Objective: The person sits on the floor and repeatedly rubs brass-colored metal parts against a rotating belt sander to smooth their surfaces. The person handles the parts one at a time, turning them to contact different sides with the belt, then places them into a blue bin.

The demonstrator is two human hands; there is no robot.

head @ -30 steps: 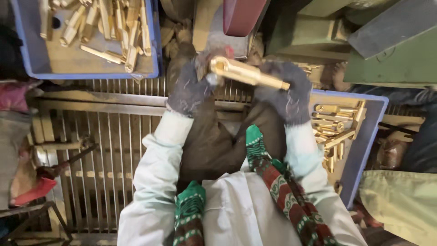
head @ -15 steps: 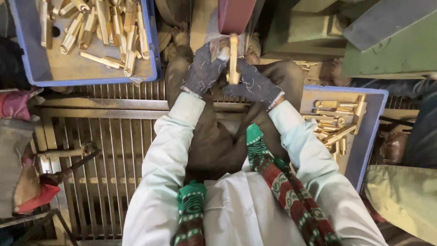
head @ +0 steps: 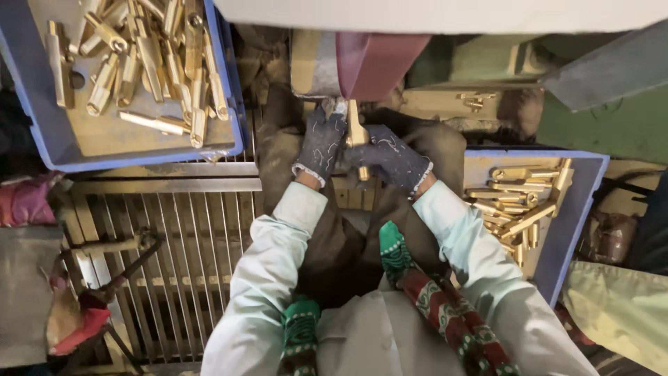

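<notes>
Brass rod [head: 358, 132] upright between both gloves, top end pressed against maroon sanding belt [head: 376, 63]. Left hand [head: 319, 143] closed around upper part, right hand [head: 390, 159] closed around lower part. Best kept square to belt, light even pressure, fingertips clear of contact. Blue tray of brass pieces [head: 69, 139] upper left, second blue tray [head: 570, 209] right, metal grate [head: 174, 237] below.
</notes>
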